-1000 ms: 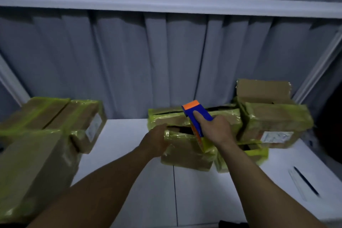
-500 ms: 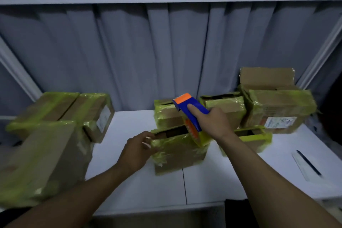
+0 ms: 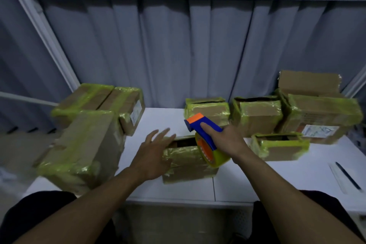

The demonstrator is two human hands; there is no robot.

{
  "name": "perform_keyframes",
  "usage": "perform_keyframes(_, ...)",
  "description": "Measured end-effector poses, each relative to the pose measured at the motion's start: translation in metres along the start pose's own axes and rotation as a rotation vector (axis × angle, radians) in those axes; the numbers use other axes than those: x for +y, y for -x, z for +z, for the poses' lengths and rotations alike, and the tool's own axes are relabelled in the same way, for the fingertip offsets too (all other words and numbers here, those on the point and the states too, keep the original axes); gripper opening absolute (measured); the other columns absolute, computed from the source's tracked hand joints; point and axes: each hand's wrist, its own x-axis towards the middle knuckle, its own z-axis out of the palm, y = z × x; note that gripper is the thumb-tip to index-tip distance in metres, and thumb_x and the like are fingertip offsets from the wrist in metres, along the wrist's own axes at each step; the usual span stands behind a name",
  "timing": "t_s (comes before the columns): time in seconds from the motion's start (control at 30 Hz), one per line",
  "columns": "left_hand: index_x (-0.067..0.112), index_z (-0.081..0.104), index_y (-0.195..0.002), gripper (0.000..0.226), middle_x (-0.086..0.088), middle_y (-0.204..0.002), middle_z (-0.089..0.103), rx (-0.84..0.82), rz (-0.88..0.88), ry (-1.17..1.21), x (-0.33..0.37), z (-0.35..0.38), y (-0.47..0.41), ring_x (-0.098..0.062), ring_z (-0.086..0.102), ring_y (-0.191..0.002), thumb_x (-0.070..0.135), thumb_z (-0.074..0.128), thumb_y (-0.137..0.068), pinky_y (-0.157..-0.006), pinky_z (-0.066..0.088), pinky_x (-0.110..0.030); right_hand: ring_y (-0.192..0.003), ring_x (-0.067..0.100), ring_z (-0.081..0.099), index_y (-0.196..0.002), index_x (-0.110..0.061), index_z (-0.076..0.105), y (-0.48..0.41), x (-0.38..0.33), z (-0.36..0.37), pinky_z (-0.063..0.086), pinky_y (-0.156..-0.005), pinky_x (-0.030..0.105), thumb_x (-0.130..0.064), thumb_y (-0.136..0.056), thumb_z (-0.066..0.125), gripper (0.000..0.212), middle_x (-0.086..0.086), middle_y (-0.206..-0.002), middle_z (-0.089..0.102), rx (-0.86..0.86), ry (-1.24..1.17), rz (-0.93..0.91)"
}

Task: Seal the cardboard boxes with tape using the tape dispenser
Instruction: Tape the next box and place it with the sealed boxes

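A small cardboard box [image 3: 186,166] wrapped in yellow-green tape sits near the front of the white table [image 3: 277,180], its top flap gaping. My right hand [image 3: 225,140] grips a blue and orange tape dispenser [image 3: 204,130] with a yellow tape roll, held over the box's right end. My left hand [image 3: 152,154] hovers at the box's left end, fingers spread and straight, holding nothing.
Two large taped boxes [image 3: 83,144] stand at the left. Behind are two small boxes [image 3: 255,117], a low open one [image 3: 279,146] and a stacked pair [image 3: 320,117] at the right. A pen on paper [image 3: 346,176] lies far right. A grey curtain hangs behind.
The small box has come toward the table's front edge, away from the others. My left hand has let go of it and opened. The dispenser stays in my right hand.
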Motion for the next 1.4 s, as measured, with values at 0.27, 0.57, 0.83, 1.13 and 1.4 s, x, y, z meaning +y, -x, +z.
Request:
perform_keyframes(0.27, 0.034, 0.016, -0.157, 0.055, 0.006, -0.163, 0.023, -0.077, 0.092, -0.113, -0.001, 0.028, -0.009, -0.022, 0.020, -0.150, 0.044, 0.023, -0.104, -0.122, 0.006, -0.045, -0.070, 0.023, 0.067, -0.075, -0.009, 0.066, -0.006, 0.008, -0.002, 0.046, -0.065, 0.032, -0.070, -0.085, 0.065, 0.061, 0.011, -0.074, 0.070, -0.029, 0.031, 0.027)
perform_keyframes(0.57, 0.021, 0.000, -0.159, 0.087, -0.001, -0.167, 0.002, -0.215, 0.177, -0.212, -0.004, 0.035, -0.006, -0.030, 0.004, -0.153, 0.047, 0.054, -0.096, -0.122, 0.004, -0.041, -0.076, 0.022, 0.071, -0.085, -0.008, 0.073, -0.010, -0.002, 0.001, 0.048, -0.066, 0.029, -0.068, -0.085, 0.067, 0.061, 0.009, -0.080, 0.073, -0.008, -0.107, 0.020)
perform_keyframes(0.83, 0.030, 0.015, -0.158, 0.079, 0.007, -0.165, 0.010, -0.171, 0.189, -0.064, 0.001, 0.039, 0.029, -0.022, 0.019, -0.151, 0.060, 0.050, -0.094, -0.112, 0.038, -0.037, -0.055, 0.013, 0.057, -0.071, -0.010, 0.067, -0.001, 0.005, 0.011, 0.039, -0.057, 0.023, -0.063, -0.087, 0.069, 0.056, 0.002, -0.063, 0.063, -0.174, 0.004, 0.011)
perform_keyframes(1.13, 0.039, 0.030, -0.152, 0.098, 0.006, -0.163, 0.022, -0.091, -0.046, -0.025, 0.004, 0.019, 0.043, -0.016, 0.044, -0.138, 0.092, 0.028, -0.070, -0.101, 0.047, -0.034, -0.056, 0.015, 0.058, -0.076, -0.012, 0.062, -0.008, -0.003, 0.014, 0.041, -0.058, 0.025, -0.060, -0.095, 0.060, 0.052, 0.003, -0.067, 0.064, -0.218, 0.267, -0.024)
perform_keyframes(1.4, 0.037, 0.050, -0.141, 0.058, 0.018, -0.154, 0.034, -0.116, -0.084, 0.304, -0.001, 0.024, 0.042, -0.011, 0.022, -0.143, 0.066, 0.044, -0.091, -0.113, 0.030, -0.028, -0.058, 0.015, 0.063, -0.072, -0.014, 0.063, -0.009, -0.004, 0.021, 0.042, -0.056, 0.024, -0.076, -0.083, 0.063, 0.062, 0.002, -0.068, 0.066, -0.154, 0.290, -0.093)
